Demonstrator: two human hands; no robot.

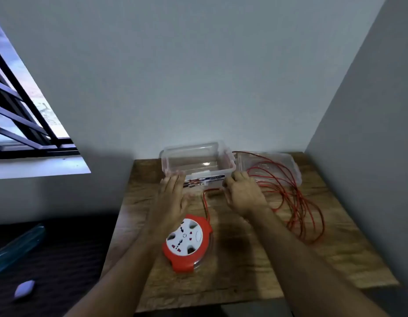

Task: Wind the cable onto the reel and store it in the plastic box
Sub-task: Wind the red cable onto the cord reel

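A red and white cable reel [187,242] with sockets on its face lies flat near the front of the wooden table [255,259]. Its red cable [299,202] runs up past the reel and sprawls in loose loops over the right side. A clear plastic box [198,162] stands open at the back by the wall. My left hand [172,197] hovers flat, fingers apart, just in front of the box's left corner. My right hand [243,193] is curled at the box's right front corner, close to the cable; whether it grips anything is hidden.
The box's clear lid [273,168] lies to the right of the box, under some cable loops. Walls close in behind and to the right. A barred window [22,124] is at the left. A dark surface at lower left carries a blue transparent object [17,248] and a small pale item [24,289].
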